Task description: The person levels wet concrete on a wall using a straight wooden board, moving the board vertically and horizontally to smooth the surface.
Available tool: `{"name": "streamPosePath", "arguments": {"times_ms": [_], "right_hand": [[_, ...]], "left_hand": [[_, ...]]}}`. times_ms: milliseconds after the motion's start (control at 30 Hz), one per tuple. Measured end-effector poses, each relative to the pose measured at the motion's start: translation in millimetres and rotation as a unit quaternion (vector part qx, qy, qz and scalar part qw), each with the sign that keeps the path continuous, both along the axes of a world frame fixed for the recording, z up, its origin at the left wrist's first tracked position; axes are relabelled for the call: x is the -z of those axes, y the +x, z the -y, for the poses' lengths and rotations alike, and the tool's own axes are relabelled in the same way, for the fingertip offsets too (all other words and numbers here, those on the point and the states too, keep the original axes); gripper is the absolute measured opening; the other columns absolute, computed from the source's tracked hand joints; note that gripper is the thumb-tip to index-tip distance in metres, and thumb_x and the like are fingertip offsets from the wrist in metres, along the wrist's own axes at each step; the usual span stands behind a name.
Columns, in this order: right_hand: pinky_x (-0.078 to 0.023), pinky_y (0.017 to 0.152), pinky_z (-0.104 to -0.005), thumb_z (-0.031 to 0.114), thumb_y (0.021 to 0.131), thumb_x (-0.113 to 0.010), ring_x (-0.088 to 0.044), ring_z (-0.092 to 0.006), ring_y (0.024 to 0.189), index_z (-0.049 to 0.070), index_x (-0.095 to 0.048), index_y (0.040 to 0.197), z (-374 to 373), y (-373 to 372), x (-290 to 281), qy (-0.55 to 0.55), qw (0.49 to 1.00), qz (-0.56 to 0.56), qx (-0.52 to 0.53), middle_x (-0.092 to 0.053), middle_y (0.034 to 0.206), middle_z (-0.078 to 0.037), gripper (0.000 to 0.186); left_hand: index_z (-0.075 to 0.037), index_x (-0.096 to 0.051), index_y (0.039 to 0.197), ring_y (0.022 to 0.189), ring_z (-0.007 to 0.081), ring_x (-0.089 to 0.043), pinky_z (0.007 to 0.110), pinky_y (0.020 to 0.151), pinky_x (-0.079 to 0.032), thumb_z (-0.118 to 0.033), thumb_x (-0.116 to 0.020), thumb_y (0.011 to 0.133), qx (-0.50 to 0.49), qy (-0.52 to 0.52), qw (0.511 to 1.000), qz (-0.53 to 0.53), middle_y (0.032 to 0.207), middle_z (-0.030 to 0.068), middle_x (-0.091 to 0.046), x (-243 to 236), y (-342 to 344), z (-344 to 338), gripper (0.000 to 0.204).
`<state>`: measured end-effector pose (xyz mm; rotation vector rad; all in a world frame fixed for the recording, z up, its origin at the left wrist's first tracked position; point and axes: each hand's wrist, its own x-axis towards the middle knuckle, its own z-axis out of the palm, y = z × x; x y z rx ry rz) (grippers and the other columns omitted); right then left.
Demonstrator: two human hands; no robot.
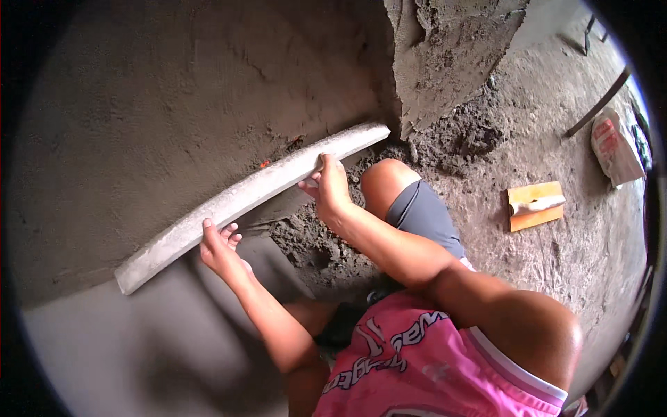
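Note:
A long straightedge (260,184), pale grey and crusted with dried cement, lies slantwise along the foot of the dark, wet plastered wall (160,118). Near its left part my left hand (226,251) grips it, thumb on the face and fingers curled behind the lower edge. My right hand (329,186) holds it farther right in the same way, thumb on the front. The straightedge's right end comes close to the wall's corner. Beneath it, clumps of loose wet mortar (306,240) lie on the floor beside a smooth grey patch (160,333).
To the right, an orange float (535,206) with a pale handle rests on the rough cement floor. Beyond it are a white and red sack (616,149) and a dark rod (599,104). More mortar (462,142) is heaped below the rough-edged plaster corner (451,55).

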<state>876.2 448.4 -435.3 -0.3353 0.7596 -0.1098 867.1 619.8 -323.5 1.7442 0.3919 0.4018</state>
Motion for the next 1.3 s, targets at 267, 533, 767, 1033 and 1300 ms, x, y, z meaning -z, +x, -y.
{"name": "streamPosePath", "arguments": {"times_ms": [267, 533, 767, 1033, 1300], "right_hand": [[-0.052, 0.074, -0.0391, 0.035, 0.096, -0.047, -0.054, -0.0171, 0.097, 0.011, -0.053, 0.113, 4.9, 4.3, -59.4, 0.023, 0.989, -0.143, 0.014, -0.056, 0.107, -0.004, 0.031], [-0.048, 0.069, -0.0409, 0.027, 0.090, -0.054, -0.062, -0.0272, 0.083, -0.004, -0.061, 0.102, -29.0, 52.2, -17.0, -0.007, 0.954, -0.277, 0.114, -0.065, 0.094, -0.017, 0.034], [-0.047, 0.088, -0.0433, 0.026, 0.091, -0.053, -0.063, -0.0314, 0.105, -0.009, -0.059, 0.109, -3.4, 70.3, -24.0, 0.044, 0.934, -0.340, 0.103, -0.066, 0.109, -0.024, 0.040], [-0.048, 0.083, -0.0394, 0.027, 0.095, -0.054, -0.061, -0.0262, 0.099, -0.008, -0.057, 0.110, 3.5, 66.2, -50.2, -0.038, 0.934, -0.330, 0.134, -0.065, 0.108, -0.020, 0.038], [-0.047, 0.073, -0.0365, 0.029, 0.096, -0.053, -0.058, -0.0198, 0.084, -0.003, -0.058, 0.107, -4.1, 58.0, -98.3, -0.032, 0.948, -0.277, 0.156, -0.064, 0.096, -0.013, 0.034]], "left_hand": [[-0.008, -0.052, 0.123, 0.092, 0.0200, -0.061, 0.034, 0.080, -0.048, -0.042, -0.064, 0.091, 0.051, -0.122, 0.970, -0.205, 0.106, 0.0114, -0.060, -53.0, -5.8, -13.2, 0.048], [-0.004, -0.050, 0.122, 0.101, 0.0178, -0.056, 0.033, 0.087, -0.047, -0.051, -0.060, 0.088, 0.107, -0.191, 0.907, -0.361, 0.118, 0.0060, -0.059, -130.7, 13.4, -15.6, 0.059], [-0.006, -0.050, 0.125, 0.107, 0.0164, -0.052, 0.033, 0.091, -0.044, -0.049, -0.056, 0.092, 0.194, -0.155, 0.890, -0.383, 0.129, 0.0041, -0.056, -133.5, 23.9, -2.8, 0.055], [-0.005, -0.053, 0.123, 0.105, 0.0150, -0.053, 0.031, 0.089, -0.043, -0.049, -0.057, 0.090, 0.203, -0.149, 0.890, -0.381, 0.128, 0.0038, -0.058, -149.5, 23.4, 2.8, 0.056], [-0.006, -0.054, 0.119, 0.103, 0.0143, -0.053, 0.031, 0.087, -0.043, -0.048, -0.058, 0.090, 0.198, -0.161, 0.895, -0.366, 0.124, 0.0034, -0.058, -180.3, 24.5, -11.7, 0.052]]}}
